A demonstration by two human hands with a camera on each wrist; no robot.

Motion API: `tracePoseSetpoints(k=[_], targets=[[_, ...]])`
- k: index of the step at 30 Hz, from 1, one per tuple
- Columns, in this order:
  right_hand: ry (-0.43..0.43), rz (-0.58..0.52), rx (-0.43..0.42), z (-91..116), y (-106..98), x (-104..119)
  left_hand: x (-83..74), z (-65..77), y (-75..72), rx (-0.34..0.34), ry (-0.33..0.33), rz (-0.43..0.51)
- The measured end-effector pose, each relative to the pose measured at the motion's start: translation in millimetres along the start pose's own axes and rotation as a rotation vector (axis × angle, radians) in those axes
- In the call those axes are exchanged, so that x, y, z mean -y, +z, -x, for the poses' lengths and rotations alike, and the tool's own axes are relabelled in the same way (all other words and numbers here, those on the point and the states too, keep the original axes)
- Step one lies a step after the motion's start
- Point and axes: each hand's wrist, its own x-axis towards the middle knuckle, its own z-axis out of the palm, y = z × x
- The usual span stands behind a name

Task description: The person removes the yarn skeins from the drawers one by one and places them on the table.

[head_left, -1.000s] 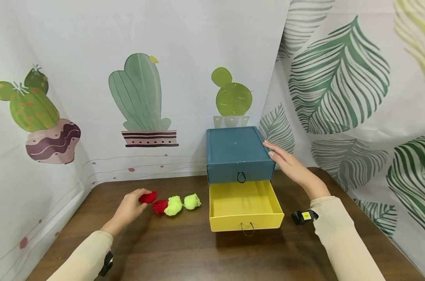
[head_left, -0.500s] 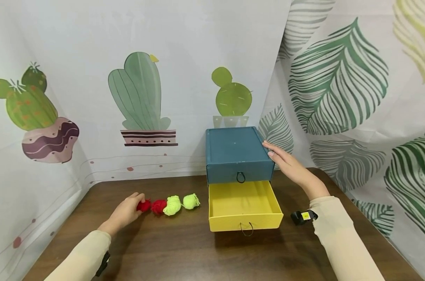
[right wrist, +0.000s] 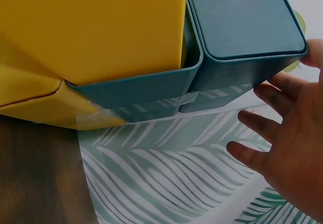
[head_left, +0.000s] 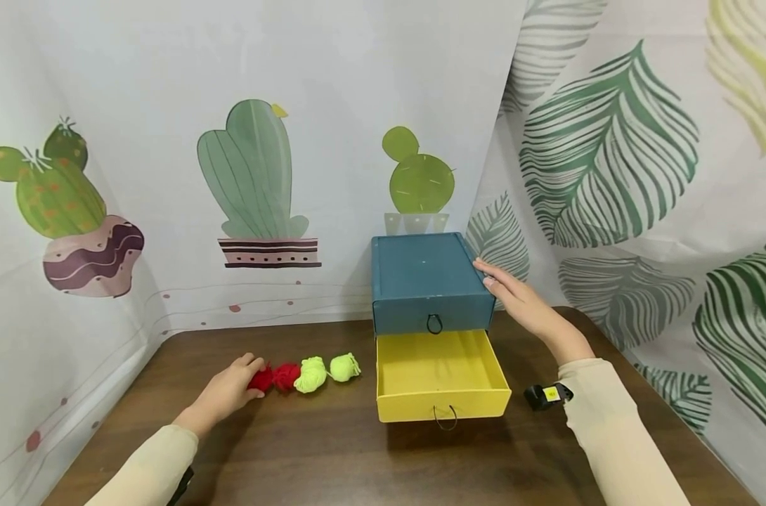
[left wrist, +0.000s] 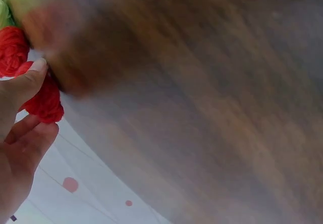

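My left hand (head_left: 227, 388) pinches a red ball of yarn (head_left: 263, 379) between thumb and fingers, down on the brown table. Touching it on the right is another red yarn ball (head_left: 287, 377), followed by two yellow-green yarn balls (head_left: 311, 374) in the same row. In the left wrist view the held ball (left wrist: 46, 103) shows between thumb and fingertips. My right hand (head_left: 522, 302), fingers extended, rests against the right side of a blue drawer box (head_left: 427, 263). Under the blue drawer, a yellow drawer (head_left: 443, 406) is pulled out, its inside bare.
Both drawers have black loop handles. Clear tape (right wrist: 189, 99) runs along the box's side in the right wrist view. A white curtain (head_left: 345, 140) printed with cacti and leaves hangs behind the table (head_left: 332, 450). A black wrist camera (head_left: 541, 396) sits on the right sleeve.
My left hand has brought the red yarn ball leftward and down to the left end of the row. The right hand has stayed at the box.
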Motion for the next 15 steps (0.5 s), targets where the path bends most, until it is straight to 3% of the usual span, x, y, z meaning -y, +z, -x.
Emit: tracePoseSetpoints(k=[9, 15], targets=[[0.008, -0.021, 0.006, 1, 1, 4, -12.2, -2.5, -13.0, 0.037, 0.05, -0.082], [0.013, -0.042, 0.006, 1, -1, 4, -29.3, -13.8, -21.7, -0.014, 0.145, -0.135]])
